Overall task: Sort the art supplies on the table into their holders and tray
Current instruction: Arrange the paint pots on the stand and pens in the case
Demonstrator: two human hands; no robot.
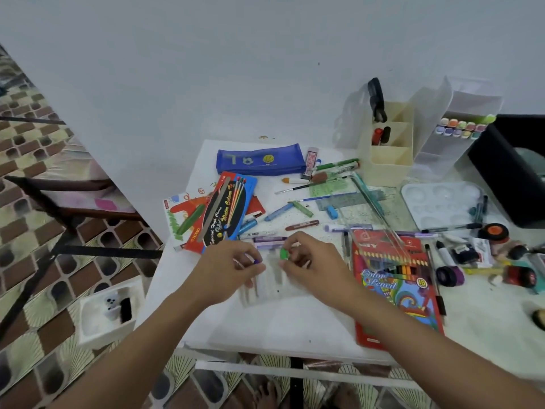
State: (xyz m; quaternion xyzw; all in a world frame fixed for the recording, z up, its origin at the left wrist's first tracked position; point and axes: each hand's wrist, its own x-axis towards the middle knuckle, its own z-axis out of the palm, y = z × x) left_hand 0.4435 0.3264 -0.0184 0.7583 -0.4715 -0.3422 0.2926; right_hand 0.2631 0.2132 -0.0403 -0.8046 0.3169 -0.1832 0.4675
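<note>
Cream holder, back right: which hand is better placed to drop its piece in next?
Right, probably. The right hand pinches the green piece and lies nearer the cream holder; the left hand, pinching a purple piece, would have to cross it.

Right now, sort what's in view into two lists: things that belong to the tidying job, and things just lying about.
In the job: left hand pinching a purple piece; right hand pinching a green piece; ribbed clear tray; cream holder; clear marker holder; loose blue crayon.

Just lying about: white box on the floor; dark chair; black bin.
</note>
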